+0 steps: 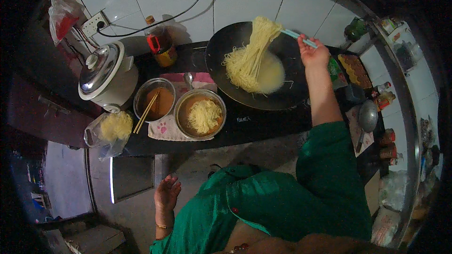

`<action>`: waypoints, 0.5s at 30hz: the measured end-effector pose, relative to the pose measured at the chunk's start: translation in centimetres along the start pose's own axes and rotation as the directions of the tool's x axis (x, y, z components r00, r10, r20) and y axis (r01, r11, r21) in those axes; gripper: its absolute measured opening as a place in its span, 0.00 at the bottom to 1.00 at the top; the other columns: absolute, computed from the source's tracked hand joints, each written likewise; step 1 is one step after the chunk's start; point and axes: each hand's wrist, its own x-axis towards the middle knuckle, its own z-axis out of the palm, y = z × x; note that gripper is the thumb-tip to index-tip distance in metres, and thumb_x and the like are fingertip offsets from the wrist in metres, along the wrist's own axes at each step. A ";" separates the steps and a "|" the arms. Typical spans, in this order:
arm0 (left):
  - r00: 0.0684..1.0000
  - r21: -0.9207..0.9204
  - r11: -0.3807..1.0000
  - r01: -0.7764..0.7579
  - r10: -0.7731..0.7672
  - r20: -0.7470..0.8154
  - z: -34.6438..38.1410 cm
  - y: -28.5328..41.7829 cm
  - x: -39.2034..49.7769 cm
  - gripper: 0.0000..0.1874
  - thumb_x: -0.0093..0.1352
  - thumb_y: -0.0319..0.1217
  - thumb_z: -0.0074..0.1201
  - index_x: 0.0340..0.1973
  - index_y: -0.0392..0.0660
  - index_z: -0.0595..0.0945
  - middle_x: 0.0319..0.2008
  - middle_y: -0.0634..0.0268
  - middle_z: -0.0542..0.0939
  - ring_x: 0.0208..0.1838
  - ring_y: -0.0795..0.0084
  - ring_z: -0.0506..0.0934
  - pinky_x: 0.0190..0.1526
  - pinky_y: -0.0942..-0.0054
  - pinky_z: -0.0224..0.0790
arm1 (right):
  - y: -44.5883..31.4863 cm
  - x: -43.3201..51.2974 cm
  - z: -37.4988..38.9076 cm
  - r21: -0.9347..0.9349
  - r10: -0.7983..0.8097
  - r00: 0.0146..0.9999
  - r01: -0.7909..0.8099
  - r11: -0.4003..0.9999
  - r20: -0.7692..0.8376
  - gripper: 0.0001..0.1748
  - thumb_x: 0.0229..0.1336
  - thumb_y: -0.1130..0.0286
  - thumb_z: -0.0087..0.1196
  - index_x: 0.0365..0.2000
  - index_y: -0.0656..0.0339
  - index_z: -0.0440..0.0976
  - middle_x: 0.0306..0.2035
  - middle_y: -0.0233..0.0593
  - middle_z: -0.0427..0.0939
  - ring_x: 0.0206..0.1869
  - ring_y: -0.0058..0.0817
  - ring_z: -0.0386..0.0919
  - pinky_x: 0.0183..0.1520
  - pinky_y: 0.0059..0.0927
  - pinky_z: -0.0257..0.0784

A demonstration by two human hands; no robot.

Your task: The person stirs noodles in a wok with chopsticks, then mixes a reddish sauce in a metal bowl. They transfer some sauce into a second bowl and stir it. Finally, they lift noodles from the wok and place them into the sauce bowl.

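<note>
My right hand (313,52) grips light-blue chopsticks (298,38), which lift a thick bundle of noodles (263,38) above a black wok (296,91). The bundle's lower part rests in the wok beside cloudy liquid (273,74). Left of the wok, a metal bowl (178,125) holds noodles in reddish-brown liquid. Another metal bowl (137,93) contains similar liquid, with wooden chopsticks (147,111) leaning across its rim. My left hand (168,192) hangs below the counter edge, fingers apart, holding nothing.
A white electric cooker (122,88) with a metal lid stands at left, near a plastic bag of noodles (114,127). Behind the bowls are a bottle (162,47) and a spoon (189,79). A metal ladle (368,116) lies at right. A black cable (169,19) crosses the tiled wall.
</note>
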 end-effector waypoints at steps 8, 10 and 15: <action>0.999 -0.008 1.000 0.028 -0.027 0.042 -0.5 1.2 0.4 0.14 0.67 0.40 0.48 0.42 0.44 0.77 0.43 0.56 0.78 0.43 0.57 0.76 0.43 0.64 0.69 | -4.7 -1.1 5.3 -0.024 -0.115 0.978 0.121 0.992 0.175 0.07 0.59 0.74 0.38 0.33 0.70 0.58 0.43 0.67 0.64 0.44 0.56 0.71 0.47 0.57 0.74; 0.998 -0.026 0.999 0.026 -0.025 0.050 -0.7 1.3 0.7 0.13 0.67 0.39 0.48 0.41 0.44 0.77 0.43 0.56 0.78 0.43 0.57 0.76 0.43 0.64 0.69 | -4.2 -0.9 4.4 -0.025 -0.088 0.986 0.092 0.995 0.145 0.08 0.59 0.73 0.39 0.33 0.70 0.58 0.43 0.66 0.64 0.43 0.56 0.71 0.46 0.59 0.73; 0.995 0.013 0.998 0.055 -0.056 0.084 -0.9 1.5 0.6 0.12 0.67 0.39 0.49 0.39 0.45 0.77 0.43 0.57 0.77 0.42 0.57 0.75 0.42 0.65 0.69 | 1.7 -0.9 -3.4 -0.144 -0.068 0.993 0.081 0.986 0.098 0.09 0.59 0.72 0.41 0.35 0.68 0.58 0.42 0.60 0.65 0.36 0.58 0.73 0.41 0.62 0.75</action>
